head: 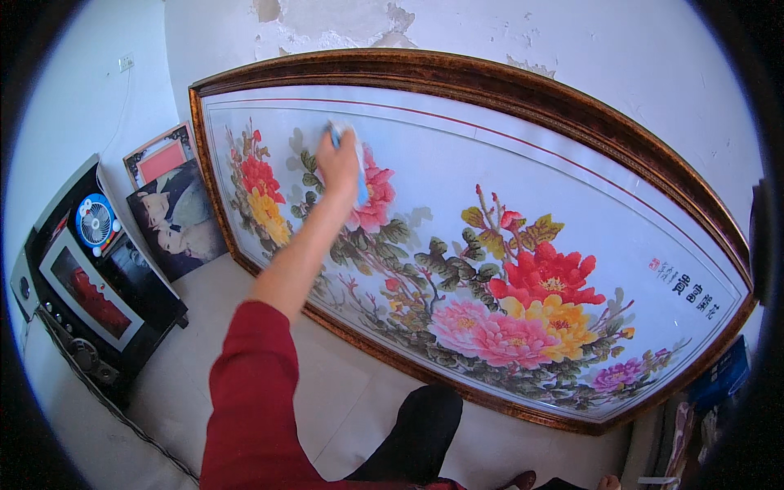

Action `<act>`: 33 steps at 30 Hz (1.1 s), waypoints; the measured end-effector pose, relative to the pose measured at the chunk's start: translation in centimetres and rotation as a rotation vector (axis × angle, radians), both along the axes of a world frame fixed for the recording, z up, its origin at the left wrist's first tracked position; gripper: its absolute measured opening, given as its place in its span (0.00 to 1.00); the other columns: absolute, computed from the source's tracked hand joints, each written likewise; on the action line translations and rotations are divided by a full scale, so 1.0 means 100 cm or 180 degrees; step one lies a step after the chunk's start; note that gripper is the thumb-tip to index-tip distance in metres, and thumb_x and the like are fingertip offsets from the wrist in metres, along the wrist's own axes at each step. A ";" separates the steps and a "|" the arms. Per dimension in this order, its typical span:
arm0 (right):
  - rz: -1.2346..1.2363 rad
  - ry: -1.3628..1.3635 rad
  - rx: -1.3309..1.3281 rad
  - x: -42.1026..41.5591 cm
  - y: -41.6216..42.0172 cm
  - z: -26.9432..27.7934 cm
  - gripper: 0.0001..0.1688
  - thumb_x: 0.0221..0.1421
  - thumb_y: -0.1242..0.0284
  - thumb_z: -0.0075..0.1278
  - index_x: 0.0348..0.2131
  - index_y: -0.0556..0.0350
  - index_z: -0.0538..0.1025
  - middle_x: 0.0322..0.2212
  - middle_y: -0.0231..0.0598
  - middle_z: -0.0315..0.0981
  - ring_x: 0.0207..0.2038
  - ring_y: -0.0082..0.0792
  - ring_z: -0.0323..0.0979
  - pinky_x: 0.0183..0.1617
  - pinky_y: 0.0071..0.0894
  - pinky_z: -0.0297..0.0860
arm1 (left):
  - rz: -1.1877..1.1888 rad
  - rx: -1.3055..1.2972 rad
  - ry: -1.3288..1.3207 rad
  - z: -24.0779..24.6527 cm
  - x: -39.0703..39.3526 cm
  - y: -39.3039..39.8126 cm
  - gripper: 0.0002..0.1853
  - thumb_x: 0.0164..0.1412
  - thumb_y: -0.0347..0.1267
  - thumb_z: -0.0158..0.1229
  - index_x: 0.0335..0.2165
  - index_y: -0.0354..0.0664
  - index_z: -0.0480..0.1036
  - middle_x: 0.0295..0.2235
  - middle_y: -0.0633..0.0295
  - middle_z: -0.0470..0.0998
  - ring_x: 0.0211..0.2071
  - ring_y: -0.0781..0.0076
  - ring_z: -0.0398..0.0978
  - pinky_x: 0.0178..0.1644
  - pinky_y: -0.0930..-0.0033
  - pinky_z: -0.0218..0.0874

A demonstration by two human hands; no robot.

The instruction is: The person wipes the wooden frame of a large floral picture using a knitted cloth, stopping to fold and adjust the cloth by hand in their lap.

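My left hand, at the end of a bare forearm and dark red sleeve, grips a blue-and-white cloth. It presses the cloth against the upper left part of a large framed peony picture, over a pink bloom. The picture leans on the wall in a brown-and-gold frame and shows red, yellow, pink and purple peonies. Black written characters and a red seal mark its right end. At the bottom edge, a small skin-coloured bit seems to be my right hand; its fingers cannot be made out.
At left stand a black cabinet with a blue fan, and a photo print of two people leaning by the frame. A dark cable runs along the floor. My black-trousered knee is near the lower frame. A blue box sits at right.
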State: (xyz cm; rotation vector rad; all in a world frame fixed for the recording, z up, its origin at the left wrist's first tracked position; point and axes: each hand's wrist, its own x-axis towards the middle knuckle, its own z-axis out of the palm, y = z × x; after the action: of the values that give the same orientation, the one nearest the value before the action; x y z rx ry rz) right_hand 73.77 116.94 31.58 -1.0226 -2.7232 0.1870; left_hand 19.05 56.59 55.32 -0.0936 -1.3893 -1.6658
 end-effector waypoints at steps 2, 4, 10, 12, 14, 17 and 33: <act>-0.0206 0.0098 -0.0098 0.005 -0.006 0.006 0.15 0.47 0.67 0.46 0.31 0.61 0.74 0.24 0.53 0.71 0.26 0.51 0.69 0.31 0.43 0.65 | 0.0780 -0.0525 -0.0125 0.018 -0.033 -0.023 0.14 0.49 0.32 0.49 0.33 0.33 0.69 0.32 0.51 0.71 0.34 0.59 0.68 0.40 0.65 0.57; -0.0307 0.0238 -0.0164 0.010 -0.005 0.004 0.16 0.47 0.66 0.46 0.31 0.61 0.74 0.25 0.53 0.71 0.27 0.50 0.69 0.32 0.41 0.65 | 0.1584 -0.0860 0.0189 0.034 -0.053 -0.037 0.16 0.49 0.33 0.50 0.35 0.33 0.69 0.36 0.47 0.69 0.39 0.53 0.67 0.44 0.63 0.56; -0.0296 0.0334 -0.0243 -0.001 -0.014 0.009 0.16 0.47 0.66 0.46 0.32 0.61 0.75 0.28 0.51 0.72 0.29 0.47 0.71 0.35 0.38 0.66 | 0.1578 -0.1089 0.0021 0.052 -0.101 -0.072 0.16 0.47 0.32 0.51 0.35 0.34 0.70 0.38 0.50 0.69 0.41 0.55 0.66 0.47 0.64 0.55; -0.0374 0.0353 -0.0355 -0.011 -0.026 0.019 0.16 0.48 0.67 0.46 0.32 0.62 0.75 0.28 0.51 0.72 0.29 0.47 0.71 0.35 0.38 0.66 | 0.1478 -0.0959 0.0018 0.053 -0.109 -0.074 0.15 0.47 0.31 0.51 0.35 0.34 0.71 0.38 0.51 0.69 0.41 0.56 0.66 0.47 0.65 0.55; -0.0325 0.0278 -0.0336 -0.013 -0.019 0.015 0.16 0.48 0.67 0.46 0.32 0.61 0.75 0.28 0.51 0.72 0.29 0.46 0.71 0.35 0.38 0.66 | 0.1208 -0.0728 0.0049 0.054 -0.115 -0.077 0.14 0.46 0.29 0.51 0.34 0.35 0.71 0.37 0.52 0.70 0.40 0.57 0.67 0.46 0.66 0.56; -0.0406 0.0218 -0.0369 -0.010 -0.012 0.008 0.16 0.48 0.67 0.46 0.33 0.61 0.75 0.27 0.51 0.73 0.28 0.44 0.71 0.34 0.38 0.67 | 0.1293 -0.0947 0.0118 0.049 -0.109 -0.071 0.13 0.45 0.26 0.51 0.33 0.36 0.71 0.37 0.54 0.70 0.39 0.58 0.68 0.45 0.68 0.57; 0.0036 0.0158 -0.0545 -0.042 -0.013 0.007 0.14 0.48 0.70 0.47 0.33 0.63 0.73 0.24 0.49 0.72 0.25 0.37 0.69 0.31 0.35 0.66 | 0.2338 -0.2562 0.0705 0.052 -0.088 -0.069 0.08 0.39 0.19 0.52 0.25 0.37 0.70 0.26 0.56 0.68 0.29 0.59 0.68 0.33 0.68 0.60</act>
State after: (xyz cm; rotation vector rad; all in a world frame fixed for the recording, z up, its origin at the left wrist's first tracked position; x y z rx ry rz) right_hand 69.57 115.62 32.26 -1.0313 -2.7060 0.4482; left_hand 10.21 49.69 60.54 -0.1903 -1.5826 -0.4351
